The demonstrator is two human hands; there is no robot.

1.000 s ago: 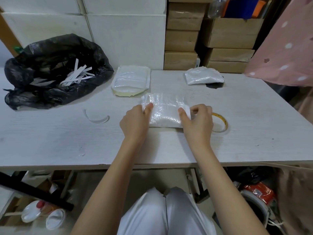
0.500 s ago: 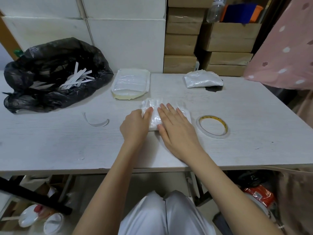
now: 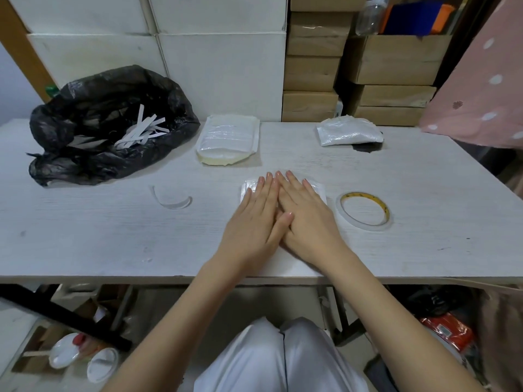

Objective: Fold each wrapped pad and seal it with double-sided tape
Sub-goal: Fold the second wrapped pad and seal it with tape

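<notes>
A folded white wrapped pad (image 3: 316,187) lies on the white table (image 3: 85,236), mostly hidden under my hands. My left hand (image 3: 254,219) lies flat on its left half, fingers straight. Beside it, my right hand (image 3: 307,219) presses flat on the right half, and the two hands touch at the thumbs. A roll of double-sided tape (image 3: 364,210) lies flat just right of my right hand. A stack of unfolded wrapped pads (image 3: 229,138) sits behind the hands. One folded pad (image 3: 348,133) rests at the back right.
A black rubbish bag (image 3: 107,123) holding white paper strips fills the back left of the table. A curled strip of tape backing (image 3: 172,200) lies left of my hands. White and brown boxes (image 3: 311,72) line the wall behind. Pink dotted cloth (image 3: 481,89) hangs at the right.
My hands had been pinching the pad's two ends. The right hand went flat onto it first, then the left hand flattened beside it. The tape roll, hidden behind my right hand before, now shows fully.
</notes>
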